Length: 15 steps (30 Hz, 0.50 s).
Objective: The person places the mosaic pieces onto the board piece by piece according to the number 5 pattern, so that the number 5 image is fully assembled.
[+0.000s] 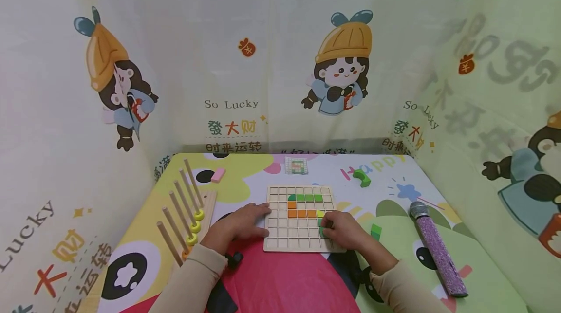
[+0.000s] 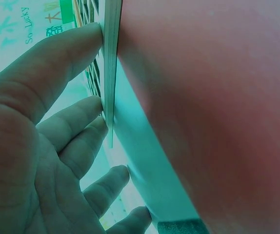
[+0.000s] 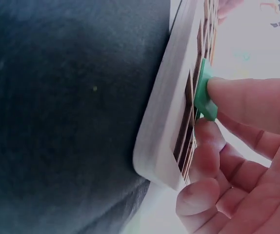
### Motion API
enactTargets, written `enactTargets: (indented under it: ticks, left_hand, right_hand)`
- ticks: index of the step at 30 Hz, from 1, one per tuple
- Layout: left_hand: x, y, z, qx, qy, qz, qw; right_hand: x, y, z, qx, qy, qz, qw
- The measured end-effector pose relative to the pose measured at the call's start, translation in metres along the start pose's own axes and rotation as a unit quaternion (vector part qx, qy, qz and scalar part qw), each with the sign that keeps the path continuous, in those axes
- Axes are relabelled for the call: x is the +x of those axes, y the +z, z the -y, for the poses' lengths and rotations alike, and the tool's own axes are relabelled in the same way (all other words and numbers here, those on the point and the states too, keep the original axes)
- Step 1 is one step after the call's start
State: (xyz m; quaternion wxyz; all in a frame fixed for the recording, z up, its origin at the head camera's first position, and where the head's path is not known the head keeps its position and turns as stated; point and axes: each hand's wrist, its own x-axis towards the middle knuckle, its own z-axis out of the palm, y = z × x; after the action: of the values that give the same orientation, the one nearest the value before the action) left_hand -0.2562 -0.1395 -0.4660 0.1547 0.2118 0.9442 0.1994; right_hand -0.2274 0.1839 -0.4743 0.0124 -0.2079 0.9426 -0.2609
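Curtain of pale fabric, printed with cartoon figures in orange caps, enclosing the workspace at back and sides. Below, a table cover in white, yellow, red and green, patterned with cartoon shapes. Set near the middle, a square, light wooden grid board. To its left, a wooden rack with a row of slim pegs, threaded with yellow and orange rings. Far to the right, a purple glittery microphone with a silver mesh head, lying at a slant.

At the board's left edge, a left hand with digits spread — steadily flat-fingered, touching the rim. Over the lower right cells, a right hand, pinching a small green block between thumb and forefinger — at the grid, below a yellow tile; whether fully seated in a cell, impossible to tell.

Beyond the board, a small white card with a coloured grid print, a green arch-shaped block and a pink oblong block. Just beside the right hand, a loose green block. Smallest, in the grid, a row of green tiles above a row of orange tiles.
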Motion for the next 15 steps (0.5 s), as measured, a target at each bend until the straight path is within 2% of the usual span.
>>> enactTargets:
  ticks: [10,15]
  left_hand:
    - [0.0,0.0,0.001,0.001,0.004,0.001,1.0]
    - [0.001,0.0,0.002,0.009,0.005,0.003,0.9999]
  right_hand:
    - [0.0,0.004,0.015,-0.055,0.055,-0.006,0.997]
    - [-0.003,0.001,0.009,-0.034,0.069,-0.021,0.997]
